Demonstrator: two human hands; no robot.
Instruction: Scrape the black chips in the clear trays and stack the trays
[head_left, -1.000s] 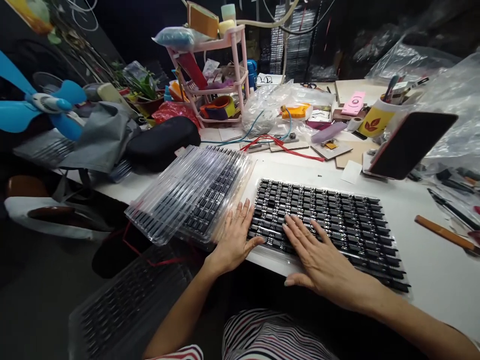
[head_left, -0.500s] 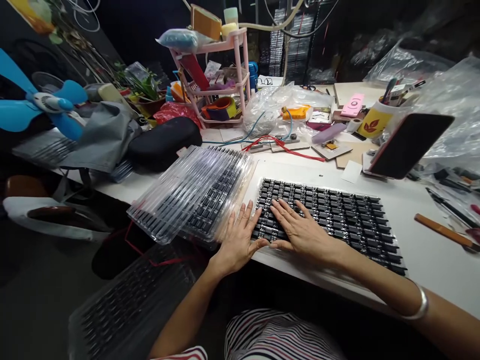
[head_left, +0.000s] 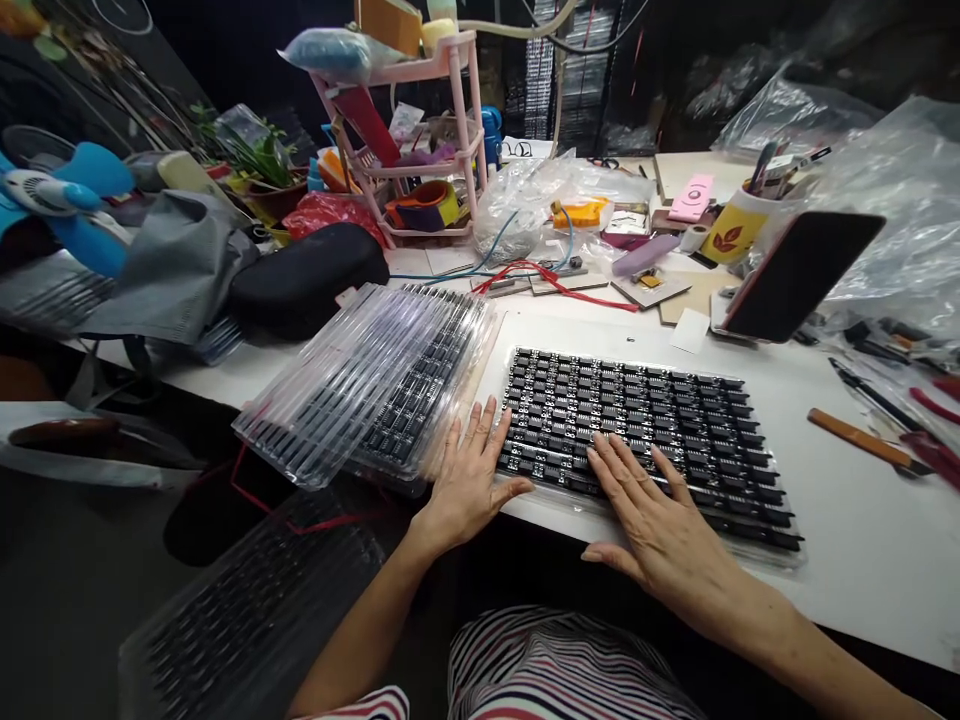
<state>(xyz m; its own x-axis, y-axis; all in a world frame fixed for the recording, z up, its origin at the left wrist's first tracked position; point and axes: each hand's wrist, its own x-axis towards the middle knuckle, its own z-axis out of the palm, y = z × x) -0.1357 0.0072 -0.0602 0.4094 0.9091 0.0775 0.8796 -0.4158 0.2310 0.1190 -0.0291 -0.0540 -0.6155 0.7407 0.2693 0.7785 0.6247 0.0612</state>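
Observation:
A clear plastic tray (head_left: pixel 570 390) lies on the white table, filled with rows of small black electronic modules. At its left edge rests my left hand (head_left: pixel 466 478), fingers spread, fingertips by the corner modules. My right hand (head_left: pixel 656 510) lies flat over the tray's front middle, with its fingertips on the modules and its thumb stretched out past the front edge. Neither hand grasps anything. Left of the tray is a stack of similar clear trays (head_left: pixel 360 375), partly filled with black modules, lying askew on one another.
Another module-filled tray (head_left: pixel 247 600) sits lower down at the left. A phone (head_left: pixel 806 275) leans on a stand behind the tray. An orange-handled tool (head_left: pixel 859 437) lies to the right. At the back stand a pink rack (head_left: pixel 442 160) and a yellow-and-white cup (head_left: pixel 735 228); a blue fan (head_left: pixel 82 200) is far left.
My right hand has slid rightward along the tray's front, away from my left hand. My left hand stays at the left edge. The view has shifted slightly.

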